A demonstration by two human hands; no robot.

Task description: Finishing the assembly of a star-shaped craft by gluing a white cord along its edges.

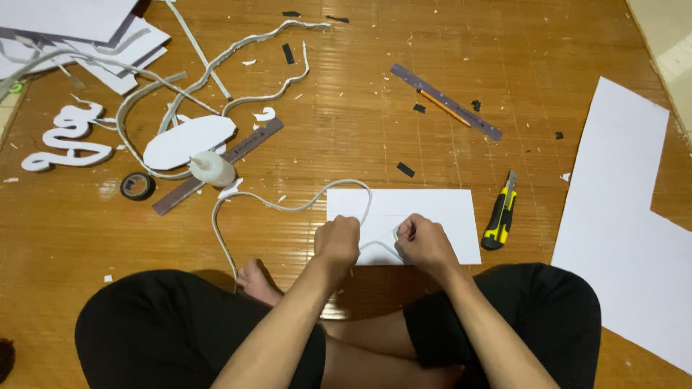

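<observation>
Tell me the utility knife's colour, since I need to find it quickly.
The utility knife is yellow and black, seen in the head view.

floor: glossy brown wood planks | light: soft glare from above | scraps: small white bits scattered

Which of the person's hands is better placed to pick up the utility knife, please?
Right. The right hand is nearer the yellow-and-black utility knife, which lies just beyond the white sheet's right edge. The left hand, gripping the white strip, would have to cross over.

Two rulers, one knife, one pencil.
</observation>
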